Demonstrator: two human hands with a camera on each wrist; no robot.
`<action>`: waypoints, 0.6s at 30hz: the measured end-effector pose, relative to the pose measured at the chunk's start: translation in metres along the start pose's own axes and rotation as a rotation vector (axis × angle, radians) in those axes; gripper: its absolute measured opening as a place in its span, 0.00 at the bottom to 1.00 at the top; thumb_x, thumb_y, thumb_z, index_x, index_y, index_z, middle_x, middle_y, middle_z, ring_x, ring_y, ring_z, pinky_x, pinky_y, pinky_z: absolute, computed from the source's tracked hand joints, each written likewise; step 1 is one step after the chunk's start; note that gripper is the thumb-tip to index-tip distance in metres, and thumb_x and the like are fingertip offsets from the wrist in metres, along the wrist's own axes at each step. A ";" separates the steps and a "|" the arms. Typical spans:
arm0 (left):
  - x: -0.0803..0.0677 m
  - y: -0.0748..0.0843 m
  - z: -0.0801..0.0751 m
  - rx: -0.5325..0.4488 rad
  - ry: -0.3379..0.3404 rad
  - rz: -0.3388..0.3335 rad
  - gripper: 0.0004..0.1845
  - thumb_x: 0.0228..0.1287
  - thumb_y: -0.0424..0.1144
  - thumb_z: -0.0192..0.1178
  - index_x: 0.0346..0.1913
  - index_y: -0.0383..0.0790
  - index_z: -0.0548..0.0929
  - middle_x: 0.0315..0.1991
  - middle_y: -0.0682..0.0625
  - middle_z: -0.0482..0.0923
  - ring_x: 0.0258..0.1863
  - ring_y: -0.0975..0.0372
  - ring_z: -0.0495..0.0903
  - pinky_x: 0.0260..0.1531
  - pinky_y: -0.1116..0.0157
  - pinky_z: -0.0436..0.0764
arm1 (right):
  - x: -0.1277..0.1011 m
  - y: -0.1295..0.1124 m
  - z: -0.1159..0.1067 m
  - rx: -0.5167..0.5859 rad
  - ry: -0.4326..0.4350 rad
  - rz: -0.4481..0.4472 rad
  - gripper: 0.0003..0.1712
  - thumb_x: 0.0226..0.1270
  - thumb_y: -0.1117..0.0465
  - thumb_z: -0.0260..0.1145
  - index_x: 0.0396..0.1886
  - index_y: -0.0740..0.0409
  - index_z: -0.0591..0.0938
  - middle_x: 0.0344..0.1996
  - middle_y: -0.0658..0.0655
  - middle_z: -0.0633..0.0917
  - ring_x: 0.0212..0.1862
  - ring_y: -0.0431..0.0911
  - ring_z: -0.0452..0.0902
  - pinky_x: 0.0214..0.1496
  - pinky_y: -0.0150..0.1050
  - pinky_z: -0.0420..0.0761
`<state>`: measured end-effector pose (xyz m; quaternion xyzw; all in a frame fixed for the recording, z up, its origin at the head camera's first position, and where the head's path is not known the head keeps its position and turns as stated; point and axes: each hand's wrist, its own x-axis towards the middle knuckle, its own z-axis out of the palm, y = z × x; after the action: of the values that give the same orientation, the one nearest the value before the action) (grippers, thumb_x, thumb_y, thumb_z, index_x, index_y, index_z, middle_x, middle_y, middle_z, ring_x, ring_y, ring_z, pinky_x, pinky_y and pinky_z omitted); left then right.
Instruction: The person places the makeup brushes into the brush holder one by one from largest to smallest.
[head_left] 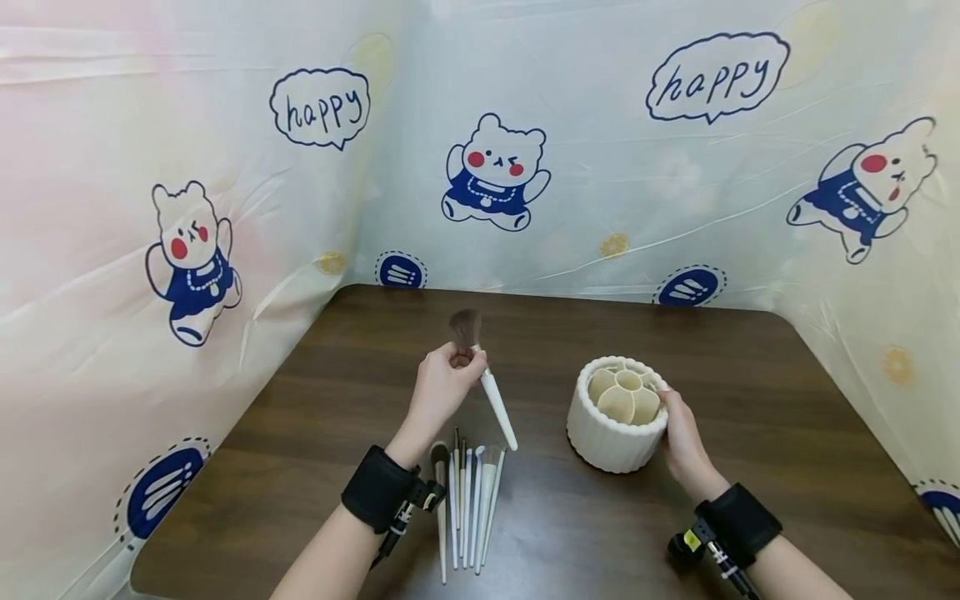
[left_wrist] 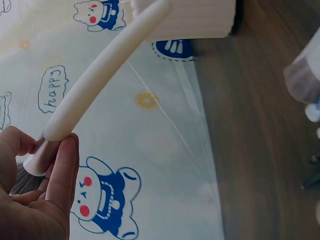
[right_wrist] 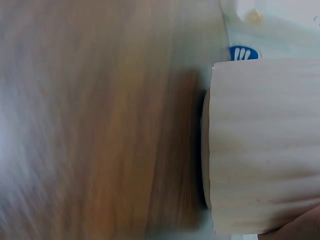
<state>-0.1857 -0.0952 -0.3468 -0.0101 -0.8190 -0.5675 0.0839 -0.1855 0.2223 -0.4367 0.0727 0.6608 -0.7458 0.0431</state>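
My left hand [head_left: 444, 385] pinches a large makeup brush [head_left: 491, 390] just below its brown bristles and holds it above the table, white handle slanting down to the right. The left wrist view shows the same brush [left_wrist: 95, 80] between thumb and fingers [left_wrist: 62, 170]. My right hand [head_left: 681, 435] grips the right side of a white ribbed holder [head_left: 609, 437] with several beige compartments, standing on the brown table [head_left: 750, 400]. In the right wrist view the holder [right_wrist: 265, 145] fills the right half, and only a sliver of the hand shows.
Several smaller makeup brushes [head_left: 467, 500] lie side by side on the table near the front edge, between my forearms. A cartoon-bear printed sheet [head_left: 495, 167] walls the table at the back and both sides. Black wrist straps sit on both arms.
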 end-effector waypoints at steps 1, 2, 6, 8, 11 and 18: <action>0.000 0.003 0.001 -0.004 0.002 0.010 0.10 0.62 0.40 0.60 0.36 0.34 0.81 0.30 0.41 0.85 0.29 0.57 0.85 0.30 0.69 0.81 | -0.002 0.001 0.002 0.000 -0.004 -0.012 0.41 0.74 0.43 0.41 0.76 0.63 0.46 0.76 0.62 0.45 0.76 0.51 0.40 0.77 0.46 0.46; 0.000 0.007 0.002 -0.009 0.001 0.021 0.10 0.62 0.40 0.60 0.36 0.34 0.81 0.31 0.41 0.85 0.29 0.57 0.85 0.30 0.69 0.81 | -0.004 0.002 0.004 -0.003 -0.013 -0.016 0.41 0.73 0.44 0.41 0.76 0.64 0.46 0.76 0.63 0.45 0.76 0.51 0.41 0.77 0.46 0.47; -0.001 0.020 0.007 -0.020 -0.012 0.067 0.10 0.62 0.39 0.60 0.37 0.34 0.81 0.32 0.41 0.85 0.30 0.56 0.83 0.30 0.69 0.80 | -0.015 -0.002 0.017 -0.027 -0.029 0.014 0.39 0.73 0.48 0.38 0.75 0.65 0.45 0.76 0.64 0.45 0.76 0.54 0.40 0.77 0.49 0.46; -0.001 0.026 0.010 -0.019 -0.017 0.090 0.09 0.62 0.39 0.59 0.37 0.35 0.82 0.33 0.42 0.85 0.31 0.56 0.82 0.30 0.69 0.79 | -0.022 -0.006 0.023 -0.039 -0.043 0.039 0.37 0.73 0.51 0.36 0.75 0.66 0.44 0.76 0.64 0.44 0.76 0.55 0.38 0.77 0.51 0.44; -0.001 0.033 0.014 -0.018 -0.013 0.126 0.09 0.61 0.39 0.59 0.37 0.36 0.82 0.32 0.42 0.85 0.29 0.61 0.80 0.29 0.70 0.76 | -0.029 -0.009 0.031 -0.037 -0.041 0.053 0.35 0.74 0.55 0.34 0.75 0.66 0.46 0.76 0.64 0.46 0.76 0.54 0.40 0.77 0.51 0.45; -0.002 0.046 0.025 -0.110 -0.003 0.182 0.09 0.63 0.39 0.60 0.35 0.34 0.83 0.33 0.40 0.87 0.33 0.61 0.85 0.29 0.72 0.77 | -0.036 -0.006 0.041 -0.046 -0.068 0.022 0.33 0.74 0.57 0.35 0.74 0.69 0.49 0.75 0.65 0.48 0.76 0.56 0.40 0.77 0.53 0.45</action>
<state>-0.1820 -0.0557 -0.3131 -0.0901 -0.7825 -0.6016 0.1331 -0.1526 0.1816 -0.4204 0.0538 0.6751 -0.7319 0.0755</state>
